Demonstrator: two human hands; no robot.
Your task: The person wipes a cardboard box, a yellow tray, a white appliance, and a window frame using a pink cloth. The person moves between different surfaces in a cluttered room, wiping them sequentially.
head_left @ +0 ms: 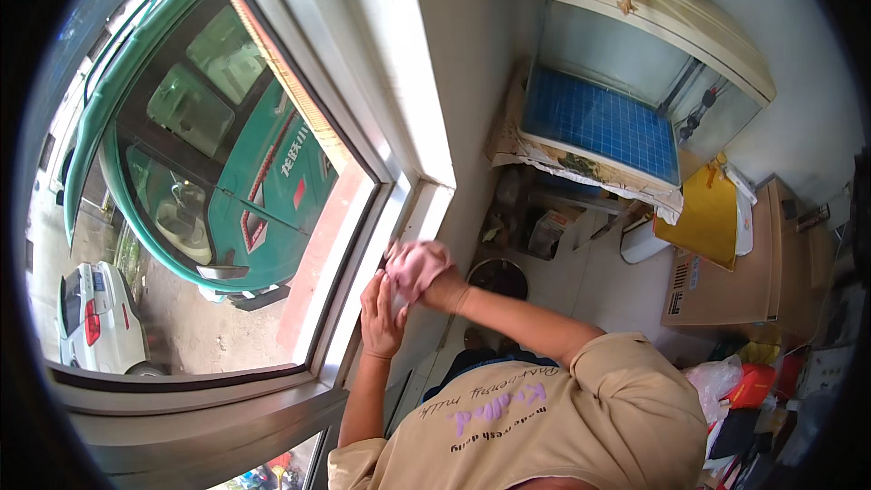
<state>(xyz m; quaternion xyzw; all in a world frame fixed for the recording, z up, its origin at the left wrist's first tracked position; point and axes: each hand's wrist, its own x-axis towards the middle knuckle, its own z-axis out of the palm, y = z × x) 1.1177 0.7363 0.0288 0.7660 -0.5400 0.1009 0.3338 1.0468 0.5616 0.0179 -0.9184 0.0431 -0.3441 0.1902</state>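
Observation:
A pink cloth [416,271] is bunched under my right hand [442,289], which grips it against the white window sill [425,211] near the frame's corner. The cloth and fingers there are slightly blurred. My left hand [382,327] lies just beside it with its fingers stretched out, the fingertips by the edge of the cloth and the metal window frame [340,327]. Nothing shows in the left hand. The cloth hides part of the sill and most of my right fingers.
Beyond the window glass stand a green vehicle [272,177] and a white car [102,316]. To the right are a glass aquarium [605,41] on a stand, a dark round bin [500,278], a cardboard box [721,292] and a yellow sheet [701,218]. Bags pile at lower right.

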